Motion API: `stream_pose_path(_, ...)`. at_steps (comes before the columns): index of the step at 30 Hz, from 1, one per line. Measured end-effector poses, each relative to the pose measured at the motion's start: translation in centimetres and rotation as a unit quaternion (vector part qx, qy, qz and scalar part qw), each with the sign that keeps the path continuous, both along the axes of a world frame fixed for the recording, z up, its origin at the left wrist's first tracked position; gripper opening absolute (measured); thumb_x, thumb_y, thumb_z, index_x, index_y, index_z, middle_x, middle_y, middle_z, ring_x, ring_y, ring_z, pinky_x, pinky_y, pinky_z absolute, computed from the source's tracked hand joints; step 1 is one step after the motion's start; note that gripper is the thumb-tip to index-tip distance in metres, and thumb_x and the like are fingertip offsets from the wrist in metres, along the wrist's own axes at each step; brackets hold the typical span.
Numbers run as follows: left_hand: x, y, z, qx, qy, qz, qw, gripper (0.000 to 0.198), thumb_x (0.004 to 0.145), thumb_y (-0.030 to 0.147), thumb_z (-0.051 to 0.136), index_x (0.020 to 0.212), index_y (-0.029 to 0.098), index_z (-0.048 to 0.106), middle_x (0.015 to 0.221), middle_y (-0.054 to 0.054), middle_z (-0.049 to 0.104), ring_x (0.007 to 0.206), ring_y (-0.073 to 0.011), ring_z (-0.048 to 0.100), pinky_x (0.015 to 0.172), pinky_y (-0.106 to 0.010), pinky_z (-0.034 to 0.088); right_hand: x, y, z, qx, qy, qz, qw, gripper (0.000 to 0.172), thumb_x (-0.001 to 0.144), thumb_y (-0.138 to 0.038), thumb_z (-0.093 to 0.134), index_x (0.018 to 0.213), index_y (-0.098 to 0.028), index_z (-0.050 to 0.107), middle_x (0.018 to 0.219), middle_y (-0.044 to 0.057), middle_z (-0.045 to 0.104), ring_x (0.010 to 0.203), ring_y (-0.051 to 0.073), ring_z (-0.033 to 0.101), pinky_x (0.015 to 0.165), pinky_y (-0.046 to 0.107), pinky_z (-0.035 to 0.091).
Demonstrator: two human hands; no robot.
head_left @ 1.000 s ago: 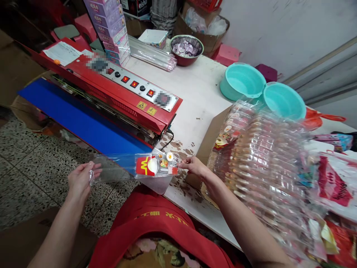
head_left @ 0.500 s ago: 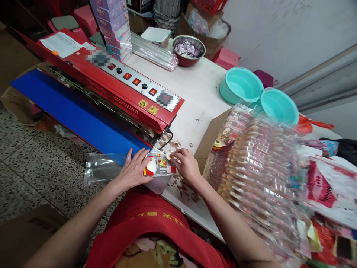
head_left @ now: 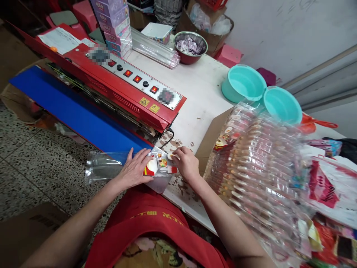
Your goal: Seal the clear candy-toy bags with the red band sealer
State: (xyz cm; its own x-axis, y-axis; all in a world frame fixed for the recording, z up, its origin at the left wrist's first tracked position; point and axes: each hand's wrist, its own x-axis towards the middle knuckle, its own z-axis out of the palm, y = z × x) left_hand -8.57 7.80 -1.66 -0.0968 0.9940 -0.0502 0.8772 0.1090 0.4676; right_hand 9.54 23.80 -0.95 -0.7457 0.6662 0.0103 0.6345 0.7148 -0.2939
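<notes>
Toy packet (head_left: 160, 165), a clear sleeve holding a red fries-style piece and small food miniatures, is laid flat at the surface (head_left: 195, 93) corner, at 6 o'clock from the red sealing machine (head_left: 117, 85), its empty tail hanging off toward 9 o'clock beside the blue belt (head_left: 72, 111). It is pressed down by the left hand (head_left: 135, 169), fingers spread flat over the sleeve's middle, while its 3 o'clock end is pinched by the right hand (head_left: 186, 162). The contents appear to be in the course of being settled and the sleeve smoothed; the open end would next need to be lined up squarely with the belt. A heap of clear packets (head_left: 259, 171) is piled at 3 o'clock, with two teal bowls (head_left: 262, 93) beyond.
</notes>
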Motion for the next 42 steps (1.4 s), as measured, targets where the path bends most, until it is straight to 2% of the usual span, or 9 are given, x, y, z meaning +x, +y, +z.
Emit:
stream_pose_path(7,0.0,0.0,0.1,0.008,-0.017,-0.003,1.0,0.07,0.065,0.038,0.076,0.129,0.022,0.05,0.147,-0.016,0.04,0.137,-0.0343,0.033,0.114,-0.059,-0.006,-0.7,-1.6,0.0,0.087,-0.074,0.12,0.986,0.02,0.094,-0.017,0.047,0.094,-0.02,0.067,0.103,0.011,0.064,0.092,0.026,0.051,0.071,0.035,0.04)
stream_pose_path(14,-0.1,0.1,0.2,0.013,-0.034,-0.001,0.999,0.071,0.064,0.038,0.077,0.127,0.022,0.051,0.146,-0.017,0.041,0.137,-0.0348,0.034,0.114,-0.059,-0.006,0.7,-1.0,-0.8,0.027,-0.028,0.181,0.983,0.024,0.094,-0.017,0.047,0.109,-0.017,0.066,0.109,0.012,0.066,0.099,0.026,0.053,0.08,0.037,0.043)
stream_pose_path(19,-0.2,-0.2,-0.1,0.012,-0.003,-0.014,1.0,0.071,0.066,0.041,0.076,0.129,0.021,0.049,0.147,-0.017,0.04,0.137,-0.0347,0.034,0.114,-0.059,-0.006,1.5,-0.6,-2.8,-0.162,0.185,0.018,0.969,0.024,0.092,-0.024,0.051,0.11,-0.02,0.068,0.097,0.008,0.069,0.089,0.021,0.058,0.079,0.034,0.047)
stream_pose_path(27,-0.3,-0.3,0.1,-0.003,0.06,-0.036,0.998,0.069,0.072,0.044,0.07,0.131,0.019,0.044,0.148,-0.016,0.039,0.137,-0.0319,0.034,0.115,-0.06,0.002,-0.2,1.2,-4.3,-0.457,0.292,-0.248,0.803,0.043,0.04,-0.029,0.087,0.074,-0.018,0.063,0.07,-0.003,0.053,0.063,0.014,0.051,0.059,0.028,0.045)
stream_pose_path(31,-0.4,-0.2,0.1,-0.002,0.066,-0.042,0.997,0.069,0.072,0.045,0.07,0.131,0.019,0.044,0.147,-0.016,0.039,0.136,-0.0326,0.034,0.114,-0.061,0.004,-1.1,1.2,-5.0,-0.525,0.303,-0.329,0.724,0.054,0.032,-0.018,0.084,0.077,-0.019,0.055,0.072,-0.005,0.05,0.059,0.012,0.051,0.053,0.026,0.044)
stream_pose_path(33,-0.4,-0.2,0.1,-0.003,0.066,-0.04,0.997,0.068,0.072,0.045,0.07,0.13,0.019,0.045,0.147,-0.016,0.04,0.136,-0.0327,0.035,0.114,-0.061,0.004,-1.2,1.2,-5.0,-0.521,0.277,-0.324,0.74,0.052,0.036,-0.019,0.084,0.077,-0.02,0.052,0.069,-0.006,0.049,0.056,0.012,0.049,0.051,0.025,0.041)
stream_pose_path(35,-0.4,-0.1,0.3,-0.004,0.065,-0.04,0.997,0.068,0.073,0.045,0.07,0.13,0.019,0.045,0.146,-0.016,0.041,0.135,-0.0326,0.036,0.114,-0.061,0.004,-1.0,1.5,-4.6,-0.469,0.237,-0.281,0.803,0.048,0.044,-0.023,0.085,0.079,-0.02,0.052,0.065,-0.007,0.048,0.055,0.012,0.047,0.051,0.024,0.038)
stream_pose_path(38,-0.3,-0.1,0.4,0.0,0.062,-0.04,0.997,0.067,0.073,0.045,0.069,0.13,0.02,0.045,0.146,-0.015,0.041,0.135,-0.0322,0.037,0.115,-0.06,0.004,-0.3,1.8,-3.0,-0.323,0.171,-0.129,0.922,0.039,0.062,-0.031,0.081,0.091,-0.021,0.057,0.071,-0.004,0.055,0.062,0.014,0.051,0.055,0.025,0.037)
stream_pose_path(42,-0.3,-0.1,0.4,0.001,0.067,-0.039,0.997,0.066,0.073,0.044,0.069,0.13,0.019,0.046,0.146,-0.015,0.041,0.135,-0.0322,0.036,0.114,-0.06,0.003,0.2,1.1,-0.6,-0.137,0.132,0.042,0.981,0.026,0.084,-0.036,0.067,0.106,-0.024,0.063,0.094,0.005,0.059,0.081,0.019,0.055,0.062,0.028,0.039)
